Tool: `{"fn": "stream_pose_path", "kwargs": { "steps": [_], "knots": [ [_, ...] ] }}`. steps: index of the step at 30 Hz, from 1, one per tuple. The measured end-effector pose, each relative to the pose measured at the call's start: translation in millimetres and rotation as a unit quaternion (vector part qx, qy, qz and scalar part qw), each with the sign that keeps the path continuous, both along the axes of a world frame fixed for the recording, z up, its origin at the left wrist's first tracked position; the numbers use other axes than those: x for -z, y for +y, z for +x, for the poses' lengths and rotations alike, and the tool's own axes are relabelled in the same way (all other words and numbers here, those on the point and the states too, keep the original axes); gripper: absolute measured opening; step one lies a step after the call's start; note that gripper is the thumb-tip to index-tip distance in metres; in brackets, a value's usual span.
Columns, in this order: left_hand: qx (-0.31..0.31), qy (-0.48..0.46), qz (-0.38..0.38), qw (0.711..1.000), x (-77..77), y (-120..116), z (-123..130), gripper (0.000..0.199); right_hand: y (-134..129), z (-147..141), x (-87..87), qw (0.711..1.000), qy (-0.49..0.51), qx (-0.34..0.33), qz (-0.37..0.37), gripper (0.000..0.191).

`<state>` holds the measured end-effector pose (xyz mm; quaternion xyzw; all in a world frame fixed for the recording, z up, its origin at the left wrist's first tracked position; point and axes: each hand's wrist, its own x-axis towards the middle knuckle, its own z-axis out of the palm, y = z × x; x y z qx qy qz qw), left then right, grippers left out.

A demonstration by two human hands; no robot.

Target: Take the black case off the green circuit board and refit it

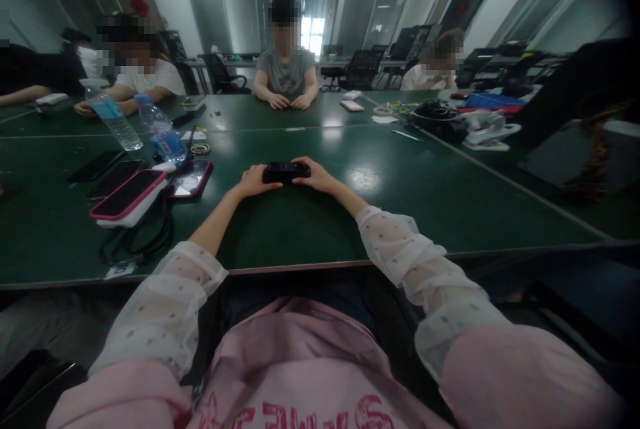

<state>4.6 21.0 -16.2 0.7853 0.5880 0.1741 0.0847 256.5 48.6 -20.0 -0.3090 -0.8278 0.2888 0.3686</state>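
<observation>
A small black box-shaped device [286, 173] is held level at the middle of the green table [295, 235], low over the top or resting on it; which of the two I cannot tell. My left hand [254, 181] grips its left end, the thumb along the near side. At the opposite end, my right hand [315, 174] closes on it in the same way. Faint marks show on the device's dark upper face, too small to read.
On the left are two water bottles [163, 132], a pink-edged phone [190, 179], a pink-and-white case [130, 195] and black cables [143, 235]. A pen [406, 136], dark cords [435, 112] and a white device [490, 130] lie right. A person [286, 75] sits opposite; others sit nearby.
</observation>
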Motion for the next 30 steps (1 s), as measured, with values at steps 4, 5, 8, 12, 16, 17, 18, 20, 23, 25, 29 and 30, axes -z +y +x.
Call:
{"fn": "stream_pose_path", "kwargs": {
  "steps": [4,5,8,12,16,17,18,20,23,25,29,30],
  "knots": [
    [-0.001,0.005,-0.004,1.000,-2.4,-2,1,0.078,0,-2,1.3,1.000,0.023,-0.001,-0.020,0.059],
    [-0.002,0.007,-0.005,1.000,-3.3,-3,2,0.077,-1,-2,1.7,0.999,0.030,-0.003,-0.026,0.059],
    [-0.003,0.007,-0.007,1.000,-5.0,-5,3,0.078,-1,-3,2.0,0.998,0.047,0.002,-0.042,0.061],
    [-0.015,0.001,-0.017,1.000,-4.3,-6,4,0.083,-3,-4,0.6,0.997,0.059,0.016,-0.053,0.061],
    [-0.018,-0.006,-0.013,1.000,-0.2,-4,2,0.083,-4,-4,-0.2,0.996,0.066,0.016,-0.058,0.061],
    [-0.016,-0.006,-0.009,1.000,1.1,-3,1,0.084,-4,-3,-0.2,0.996,0.068,0.016,-0.060,0.062],
    [-0.013,-0.006,-0.006,1.000,2.3,-2,0,0.084,-4,-3,-0.2,0.996,0.070,0.016,-0.061,0.062],
    [-0.004,-0.004,0.001,1.000,4.4,1,-1,0.084,-3,-3,-0.4,0.995,0.074,0.017,-0.062,0.063],
    [0.018,0.004,0.009,1.000,6.4,4,-2,0.079,-3,-2,-1.7,0.993,0.091,0.025,-0.068,0.064],
    [0.027,0.012,0.012,1.000,7.0,5,-2,0.073,-3,-2,-3.3,0.990,0.110,0.030,-0.084,0.065],
    [0.030,0.017,0.016,0.999,7.3,6,-2,0.069,-4,-1,-7.9,0.981,0.156,0.027,-0.116,0.067],
    [0.034,0.016,0.018,0.999,7.2,6,-3,0.069,-4,0,-9.4,0.978,0.168,0.026,-0.121,0.068]
  ]
}}
